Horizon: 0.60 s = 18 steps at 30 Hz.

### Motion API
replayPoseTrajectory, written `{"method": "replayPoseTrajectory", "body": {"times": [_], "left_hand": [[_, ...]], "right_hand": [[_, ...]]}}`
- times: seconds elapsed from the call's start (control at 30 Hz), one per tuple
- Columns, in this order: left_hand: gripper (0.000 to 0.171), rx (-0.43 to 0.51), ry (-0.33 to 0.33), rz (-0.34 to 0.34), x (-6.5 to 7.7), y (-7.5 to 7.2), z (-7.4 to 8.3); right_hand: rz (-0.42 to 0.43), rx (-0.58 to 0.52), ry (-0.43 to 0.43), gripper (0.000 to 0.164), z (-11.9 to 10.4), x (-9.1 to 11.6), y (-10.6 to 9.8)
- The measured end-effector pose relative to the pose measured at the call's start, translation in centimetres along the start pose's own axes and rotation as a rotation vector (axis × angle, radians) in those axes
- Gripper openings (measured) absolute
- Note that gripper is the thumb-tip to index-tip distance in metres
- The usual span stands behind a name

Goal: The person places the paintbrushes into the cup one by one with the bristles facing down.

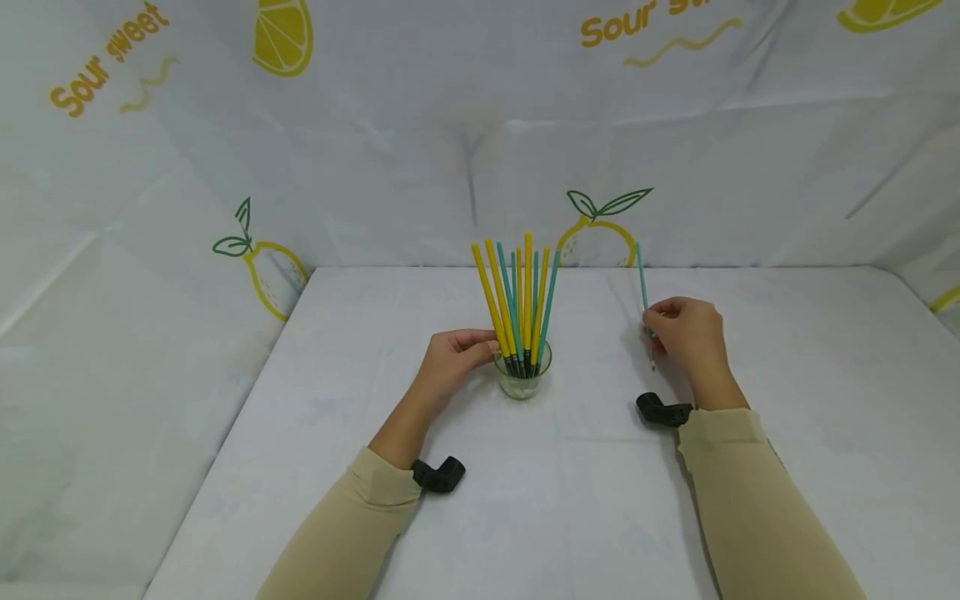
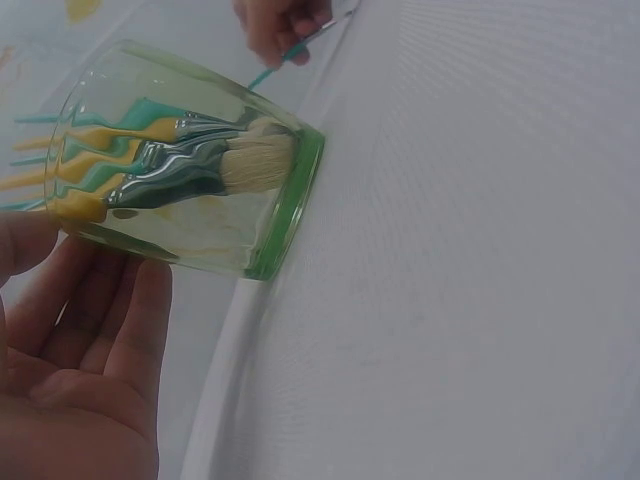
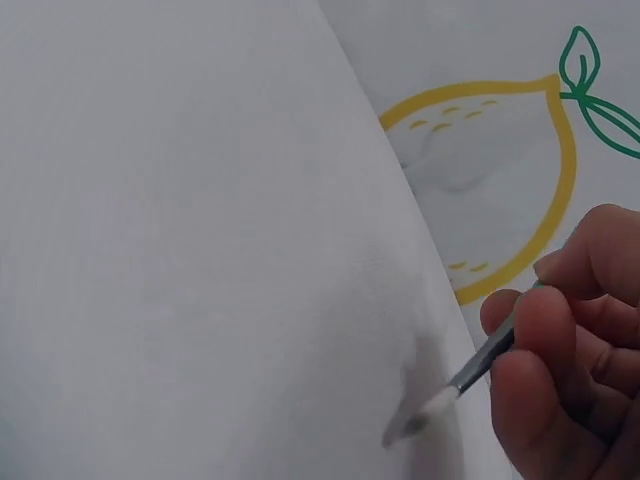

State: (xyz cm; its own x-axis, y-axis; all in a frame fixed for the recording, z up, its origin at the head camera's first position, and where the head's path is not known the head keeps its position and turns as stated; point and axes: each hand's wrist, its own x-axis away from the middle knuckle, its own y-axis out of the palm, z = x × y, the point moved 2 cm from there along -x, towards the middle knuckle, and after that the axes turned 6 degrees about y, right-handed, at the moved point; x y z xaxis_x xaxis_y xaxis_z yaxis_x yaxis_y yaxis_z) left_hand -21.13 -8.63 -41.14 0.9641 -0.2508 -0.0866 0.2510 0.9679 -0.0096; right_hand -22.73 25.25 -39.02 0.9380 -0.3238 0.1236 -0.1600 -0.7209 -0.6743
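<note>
A clear green-tinted glass (image 1: 519, 388) stands on the table, with several yellow- and teal-handled paintbrushes (image 1: 528, 292) in it, bristles down. My left hand (image 1: 452, 367) holds the glass at its left side near the rim; in the left wrist view the thumb and fingertips (image 2: 152, 285) lie against it. To the right, my right hand (image 1: 686, 333) pinches a thin teal paintbrush (image 1: 642, 271) near its lower end. In the right wrist view, that brush's dark ferrule and pale bristles (image 3: 425, 418) point down over the table. Whether the tip touches the cloth, I cannot tell.
A white cloth covers the table (image 1: 600, 500). Behind it hangs a white curtain (image 1: 390, 167) with printed lemons and lettering, meeting the table's back edge. A black wrist camera (image 1: 439, 475) sits on the left wrist, another black camera (image 1: 663, 410) on the right.
</note>
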Motion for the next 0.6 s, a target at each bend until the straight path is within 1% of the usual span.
{"method": "replayPoseTrajectory", "body": {"times": [0.17, 0.3, 0.37, 0.43, 0.6], "left_hand": [[0.027, -0.006, -0.001, 0.004, 0.0, 0.0, 0.0], [0.026, -0.004, -0.001, 0.008, 0.0, 0.0, 0.0], [0.026, -0.006, -0.002, 0.008, 0.0, 0.0, 0.0], [0.026, -0.007, -0.002, 0.008, 0.1, 0.0, 0.0], [0.027, -0.003, 0.002, 0.004, 0.0, 0.0, 0.0]], "right_hand": [[0.002, -0.119, -0.039, 0.036, -0.5, 0.1, 0.0], [-0.022, -0.195, -0.058, 0.042, -1.0, 0.3, 0.0], [-0.029, -0.235, -0.078, 0.042, -1.3, 0.5, 0.0], [-0.036, -0.27, -0.106, 0.038, -1.7, 0.7, 0.0], [-0.034, -0.31, -0.175, 0.018, -2.8, 1.4, 0.2]]}}
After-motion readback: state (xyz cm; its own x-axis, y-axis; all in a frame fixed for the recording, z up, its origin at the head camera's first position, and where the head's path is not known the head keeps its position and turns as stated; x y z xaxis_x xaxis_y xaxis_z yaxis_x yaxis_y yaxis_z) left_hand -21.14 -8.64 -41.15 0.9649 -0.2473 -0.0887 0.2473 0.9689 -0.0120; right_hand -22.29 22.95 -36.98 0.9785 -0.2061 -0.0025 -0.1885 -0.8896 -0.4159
